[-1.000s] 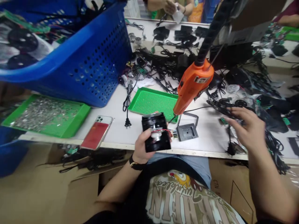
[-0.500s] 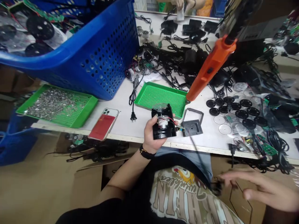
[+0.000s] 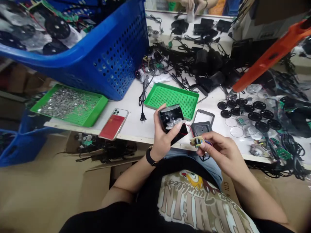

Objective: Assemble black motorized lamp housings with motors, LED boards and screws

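My left hand (image 3: pixel 165 137) grips a black plastic housing (image 3: pixel 173 119) above the table's front edge, with its fingers across a clear part inside. My right hand (image 3: pixel 220 152) pinches a small circuit board (image 3: pixel 198 141) between fingertips and thumb. Thin red wires (image 3: pixel 188 127) run from the housing toward the board, and blue wires show at the board's far side. A grey square frame (image 3: pixel 202 122) lies just beyond the board. An orange electric screwdriver (image 3: pixel 272 56) hangs at upper right, clear of both hands.
A green perforated tray (image 3: pixel 171 99) lies beyond my hands. Left of it are a screw-filled green tray (image 3: pixel 69 103), a phone in a red case (image 3: pixel 113 124) and a blue basket (image 3: pixel 104 55). Black discs (image 3: pixel 243 106) and tangled cables cover the right. A co-worker's hands (image 3: pixel 191 5) show far off.
My right hand has come up from low right and now holds the small circuit board. The housing has turned in my left hand. The orange screwdriver has swung to the upper right.
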Motion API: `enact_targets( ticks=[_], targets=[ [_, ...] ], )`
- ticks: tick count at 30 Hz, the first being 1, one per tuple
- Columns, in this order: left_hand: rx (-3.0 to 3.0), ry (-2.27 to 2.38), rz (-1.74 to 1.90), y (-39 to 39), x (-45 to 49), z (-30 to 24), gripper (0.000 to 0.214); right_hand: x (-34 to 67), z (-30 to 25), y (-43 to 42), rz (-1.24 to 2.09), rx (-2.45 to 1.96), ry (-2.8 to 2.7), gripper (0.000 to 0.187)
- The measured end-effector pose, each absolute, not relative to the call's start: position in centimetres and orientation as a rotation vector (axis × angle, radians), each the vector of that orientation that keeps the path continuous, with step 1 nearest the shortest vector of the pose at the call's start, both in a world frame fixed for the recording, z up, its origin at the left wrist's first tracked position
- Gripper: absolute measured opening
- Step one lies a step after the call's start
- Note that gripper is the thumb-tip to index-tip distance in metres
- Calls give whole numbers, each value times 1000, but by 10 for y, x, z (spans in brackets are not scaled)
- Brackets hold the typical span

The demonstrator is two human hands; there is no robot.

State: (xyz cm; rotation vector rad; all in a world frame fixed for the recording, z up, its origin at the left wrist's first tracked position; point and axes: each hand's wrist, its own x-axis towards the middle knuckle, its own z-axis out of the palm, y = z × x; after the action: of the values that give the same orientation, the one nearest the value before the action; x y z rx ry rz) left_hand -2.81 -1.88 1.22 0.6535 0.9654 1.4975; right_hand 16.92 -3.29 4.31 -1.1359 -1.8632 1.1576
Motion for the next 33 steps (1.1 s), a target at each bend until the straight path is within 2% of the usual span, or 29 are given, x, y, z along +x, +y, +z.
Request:
enact_targets(
  ticks=[2, 4, 7, 12, 21, 24, 27, 31, 33],
  targets=[
    [571, 987, 1458, -16, -23, 1, 76, 166, 41, -26, 1015, -1110, -1915, 16],
    [460, 928, 1357, -12, -14, -8, 61, 162, 39, -19, 814, -1071, -2036, 21],
    [379, 821, 1243, -8, -3, -17, 40, 159, 37, -10, 708, -1067, -2290, 24],
    [356, 807, 1232, -2, 2, -17, 34, 163, 39, 0, 634, -1074, -2627, 23],
    [340, 843, 1252, -6, 2, -22, 53, 157, 31, -6, 440, -1005, -2666, 27],
    [389, 757, 1195, -10, -4, -26, 86, 158, 29, -11, 447, -1073, -2522, 24],
    [447, 699, 1095, -16, -14, -25, 120, 159, 27, -15, 552, -1163, -2265, 11],
    [397, 720, 1090, -27, -16, -17, 118, 164, 21, -24, 739, -1211, -2089, 4],
    [362, 713, 1116, -32, -11, -12, 115, 169, 16, -33, 857, -1212, -1963, 16]
  ],
)
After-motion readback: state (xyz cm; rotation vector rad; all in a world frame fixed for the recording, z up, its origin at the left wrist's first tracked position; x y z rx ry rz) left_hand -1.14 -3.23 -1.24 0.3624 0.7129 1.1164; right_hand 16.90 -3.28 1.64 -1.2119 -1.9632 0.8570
